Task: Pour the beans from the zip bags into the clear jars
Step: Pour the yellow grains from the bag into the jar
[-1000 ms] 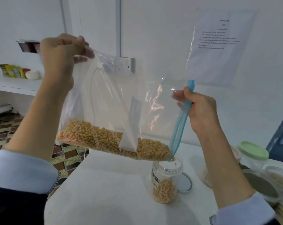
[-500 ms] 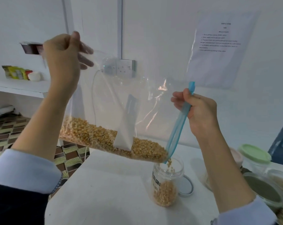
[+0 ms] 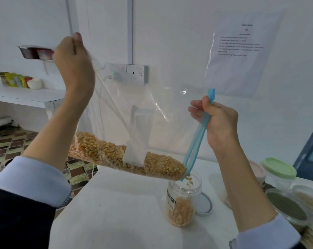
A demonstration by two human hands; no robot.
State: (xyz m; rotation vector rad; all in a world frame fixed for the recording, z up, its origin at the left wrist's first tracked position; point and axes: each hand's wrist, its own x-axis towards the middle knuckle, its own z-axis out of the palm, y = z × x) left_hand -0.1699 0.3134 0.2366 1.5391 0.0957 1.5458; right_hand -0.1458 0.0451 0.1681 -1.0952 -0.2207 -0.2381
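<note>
Head cam view, so starting with the hands: the left hand (image 3: pixel 72 56) is up high, fingers curled tight around the closed bottom corner of the big clear plastic zip bag (image 3: pixel 143 108), while the right hand (image 3: pixel 217 121) is closed around the bag's blue zip strip (image 3: pixel 197 139) near the mouth, keeping it pulled open. What's new: 1 second ago the yellow beans (image 3: pixel 134 159) just sat in the sagging bag with nothing coming out, then the left hand lifted a bit more, and now a few are dropping off the low corner into the small clear plastic jar (image 3: pixel 183 200) right below it. So I'd say the pour has properly started, but most of the beans haven't left the bag.

The jar stands on the white tabletop (image 3: pixel 116 212) and looks about half full, its round lid (image 3: pixel 205 205) lying flat just behind. Off to the right there's a green-lidded clear jar (image 3: pixel 279 173) and 2 open ones, contents hard to make out.
</note>
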